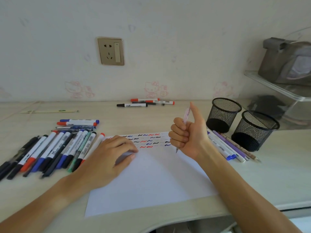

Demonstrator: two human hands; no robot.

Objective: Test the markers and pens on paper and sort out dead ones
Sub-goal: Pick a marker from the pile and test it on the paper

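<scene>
Right now the right hand [186, 138] is clenched in a fist round a slim pale pen [186, 115], thumb stuck straight up beside its top end, tip pointing down just above the paper [148, 179]. The left hand [111, 157] lies flat with relaxed fingers on the sheet's left part, pinning it and gripping nothing.

Across the far edge of the paper run 4 rows of squiggles [148, 140] in black, blue and red. To the left lies a big fan of markers [50, 152]; at the far edge near the wall sits a small group [146, 103]; right of the paper lie a few more pens [225, 147], beside 2 mesh cups [223, 115].

I'd judge the pen light, stiff and smooth, so a fist grip will steer it poorly. Better to pinch it low on the barrel near the tip for a controlled stroke. Its top looks like a click button, so the raised thumb may be about to press it; whether the point is out, I cannot tell.
</scene>
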